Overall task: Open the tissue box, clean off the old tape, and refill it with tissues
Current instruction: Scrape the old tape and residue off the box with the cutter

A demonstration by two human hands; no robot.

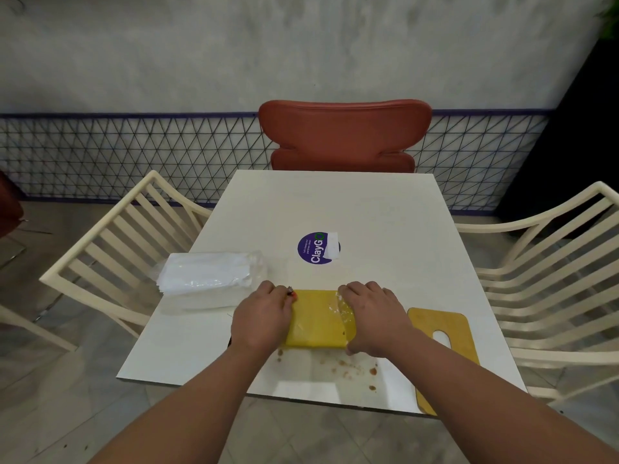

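While both hands press down, left hand (264,316) and right hand (371,316) clasp the yellow tissue box (316,321) near the tabletop's (335,202) near edge; left fingers possibly pinch a small tool.

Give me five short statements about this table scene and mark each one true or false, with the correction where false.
1. Both hands are on the yellow tissue box. True: the left hand holds its left end, the right hand its right end.
2. The yellow lid with the slot is fitted on the box. False: it lies flat on the table, to the right of the box.
3. The pack of white tissues sits to the left of the box. True.
4. The purple round sticker is on the red chair. False: it is on the tabletop, beyond the box.
5. Brown crumbs lie on the table near the box. True.
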